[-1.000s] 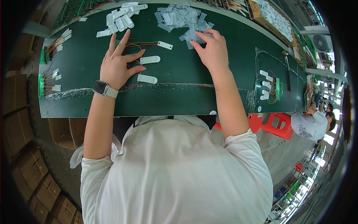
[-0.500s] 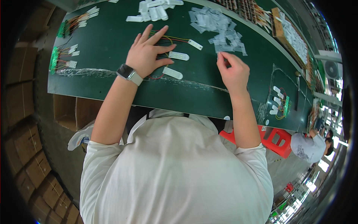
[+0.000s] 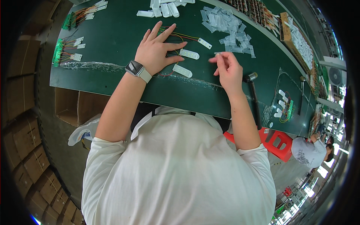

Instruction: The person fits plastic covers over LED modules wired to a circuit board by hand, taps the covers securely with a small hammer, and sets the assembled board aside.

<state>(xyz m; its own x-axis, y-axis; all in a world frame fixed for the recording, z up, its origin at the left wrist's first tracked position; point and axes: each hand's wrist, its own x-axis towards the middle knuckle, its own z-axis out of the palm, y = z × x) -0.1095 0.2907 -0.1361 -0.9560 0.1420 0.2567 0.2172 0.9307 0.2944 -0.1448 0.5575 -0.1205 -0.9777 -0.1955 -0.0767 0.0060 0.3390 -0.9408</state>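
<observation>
My left hand [image 3: 155,52] lies flat with fingers spread over a green circuit board [image 3: 162,30], which it mostly hides. Wires run from there to three small white LED boards. The top LED board [image 3: 204,43] is bare. The middle one [image 3: 189,54] and the lower one [image 3: 182,71] each sit in a white round-ended holder, close to my left thumb and index finger. To their right, my right hand [image 3: 228,69] is raised with thumb and index finger pinched on a small clear plastic piece [image 3: 217,53].
Clear plastic pieces [image 3: 225,26] and white holders [image 3: 165,8] lie piled at the far side. Wired green boards stand at left [image 3: 57,52] and right [image 3: 290,110]. A hammer [image 3: 253,93] lies beside my right forearm, another tool [image 3: 302,93] farther right. A red stool [image 3: 279,144] stands below.
My right hand has moved from the clear pile toward the LED boards, with a small clear piece pinched. The hammer has come into sight beside my forearm. My left hand stays over the board.
</observation>
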